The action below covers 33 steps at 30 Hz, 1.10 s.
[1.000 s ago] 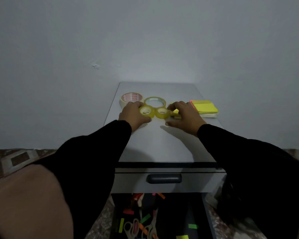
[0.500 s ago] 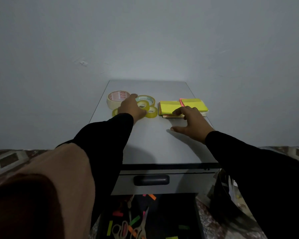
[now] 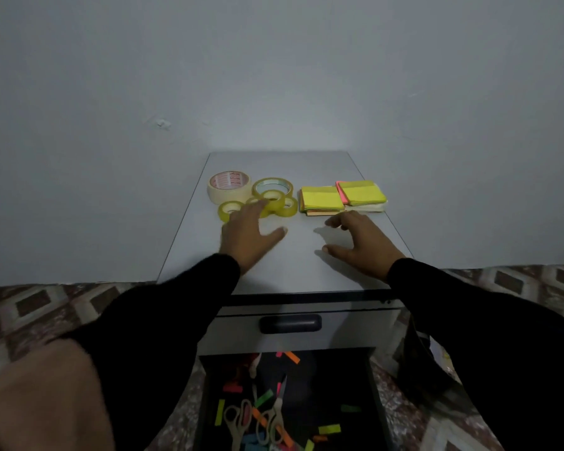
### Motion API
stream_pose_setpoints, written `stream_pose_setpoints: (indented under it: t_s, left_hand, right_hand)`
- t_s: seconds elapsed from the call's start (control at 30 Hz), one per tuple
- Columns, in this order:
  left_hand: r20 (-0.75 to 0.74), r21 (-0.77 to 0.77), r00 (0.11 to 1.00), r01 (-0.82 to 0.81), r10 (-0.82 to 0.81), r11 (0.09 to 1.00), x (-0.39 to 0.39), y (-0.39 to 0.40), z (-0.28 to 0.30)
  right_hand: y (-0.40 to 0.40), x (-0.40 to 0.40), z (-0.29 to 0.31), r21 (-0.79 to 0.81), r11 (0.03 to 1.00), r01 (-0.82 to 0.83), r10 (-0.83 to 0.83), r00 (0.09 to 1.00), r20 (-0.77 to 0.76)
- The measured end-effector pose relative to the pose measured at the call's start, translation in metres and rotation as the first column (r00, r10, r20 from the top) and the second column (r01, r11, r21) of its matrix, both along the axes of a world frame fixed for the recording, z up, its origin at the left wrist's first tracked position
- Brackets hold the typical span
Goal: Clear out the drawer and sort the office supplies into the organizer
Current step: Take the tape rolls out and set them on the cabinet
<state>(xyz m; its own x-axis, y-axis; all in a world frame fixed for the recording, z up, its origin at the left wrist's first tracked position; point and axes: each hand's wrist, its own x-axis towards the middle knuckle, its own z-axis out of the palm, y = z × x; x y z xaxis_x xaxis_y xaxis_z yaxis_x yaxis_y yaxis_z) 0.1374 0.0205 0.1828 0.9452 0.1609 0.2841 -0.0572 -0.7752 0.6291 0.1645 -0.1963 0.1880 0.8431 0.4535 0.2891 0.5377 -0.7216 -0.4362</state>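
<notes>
Cabinet top as landmark. On it, far left: masking tape, clear tapes bunched just right of it. Far right: sticky notes, two stacks touching. Below cabinet top: open drawer, holds scissors and loose coloured flags. No organizer seen.

Left hand: spread, fingers straight, tips at or over small tape rolls, contact not certain; nothing gripped. Right hand: relaxed, fingers loosely bent, just near of notes, apart from them; holds nothing.

Judged step: supplies grouped by kind on top; drawer about half cleared.

To do well: lift left hand straight up, avoid dragging rolls apart. Next reach into drawer: take scissors by handles, blades shut. Gather flags by pinching several at once; thin, likely to slip or stick to drawer floor. Set down clear of tape and notes groups.
</notes>
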Motion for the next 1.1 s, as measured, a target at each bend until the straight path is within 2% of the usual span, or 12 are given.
stream_pose_setpoints:
  t_s: [0.1, 0.27, 0.4, 0.7, 0.93, 1.1]
  left_hand:
    - [0.018, 0.009, 0.998, 0.061, -0.061, 0.998, -0.049, -0.004, -0.009]
    - [0.206, 0.070, 0.968, 0.128, -0.140, 0.989, -0.116, -0.005, -0.032]
    - [0.068, -0.022, 0.989, 0.134, -0.133, 0.991, -0.174, -0.004, -0.067]
    - [-0.220, 0.080, 0.971, 0.108, -0.088, 0.991, -0.237, 0.004, -0.161]
    - [-0.309, 0.156, 0.949, 0.114, -0.061, 0.981, -0.248, 0.014, -0.204]
    - [-0.343, 0.184, 0.939, 0.079, -0.011, 0.980, -0.239, 0.018, -0.222]
  right_hand:
    - [-0.002, -0.028, -0.002, -0.012, 1.000, -0.015, 0.014, 1.000, -0.016]
    - [-0.016, -0.087, -0.016, -0.043, 0.995, -0.092, 0.094, 0.995, 0.032]
    - [-0.031, -0.129, -0.043, -0.110, 0.985, -0.137, 0.140, 0.990, 0.025]
    - [-0.046, -0.183, -0.129, -0.246, 0.962, -0.117, 0.060, 0.972, -0.229]
    - [-0.042, -0.199, -0.182, -0.317, 0.932, -0.175, 0.050, 0.930, -0.365]
    - [-0.021, -0.199, -0.211, -0.292, 0.934, -0.205, 0.058, 0.895, -0.443]
